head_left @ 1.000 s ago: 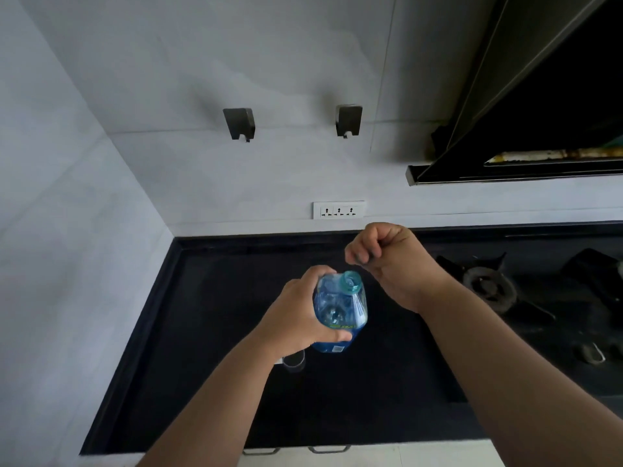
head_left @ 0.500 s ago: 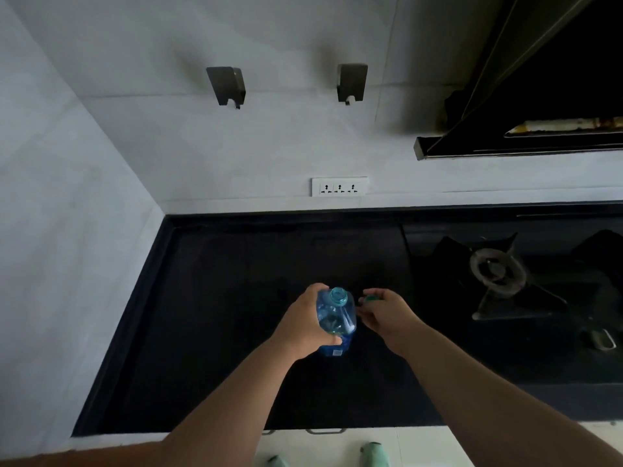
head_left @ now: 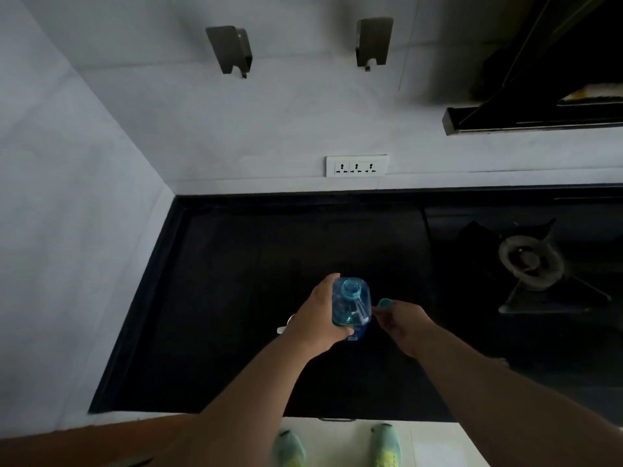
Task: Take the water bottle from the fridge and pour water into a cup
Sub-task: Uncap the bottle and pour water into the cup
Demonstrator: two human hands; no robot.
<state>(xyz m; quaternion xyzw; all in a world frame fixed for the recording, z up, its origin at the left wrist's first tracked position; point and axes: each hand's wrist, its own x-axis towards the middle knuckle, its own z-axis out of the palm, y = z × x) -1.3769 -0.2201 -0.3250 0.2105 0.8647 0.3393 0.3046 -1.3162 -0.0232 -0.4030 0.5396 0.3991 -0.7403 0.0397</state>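
Head camera looked down on our two bare arms reaching over a dark counter (head_left: 236, 298) set against a pale tiled wall. Our left hand (head_left: 315, 320) curled round the side of the blue water bottle (head_left: 350, 306), which stood upright or nearly so above the counter, its mouth open and facing up at us. Our right hand (head_left: 401, 320) sat just beside the bottle on its right, the fingertips pinching the small teal cap (head_left: 385, 302) clear of the neck. A pale glint showed at the left wrist, partly hidden behind the hand; it was possibly the rim of the cup (head_left: 286, 324), though the dim light left us unsure. A gas burner (head_left: 531, 261) lay well apart to the right, a socket strip (head_left: 356, 165) sat on the wall above the counter, and two metal hooks (head_left: 231, 50) hung higher up. Green shoes (head_left: 386, 444) showed on the floor below.

We judged the bottle was out of the fridge and uncapped, with pouring yet to come. To do this well, we would set the cap down nearby, bring the bottle's mouth over the cup, tilt slowly with a firm left grip, and steady the cup with the freed right hand so nothing spilled on the counter.
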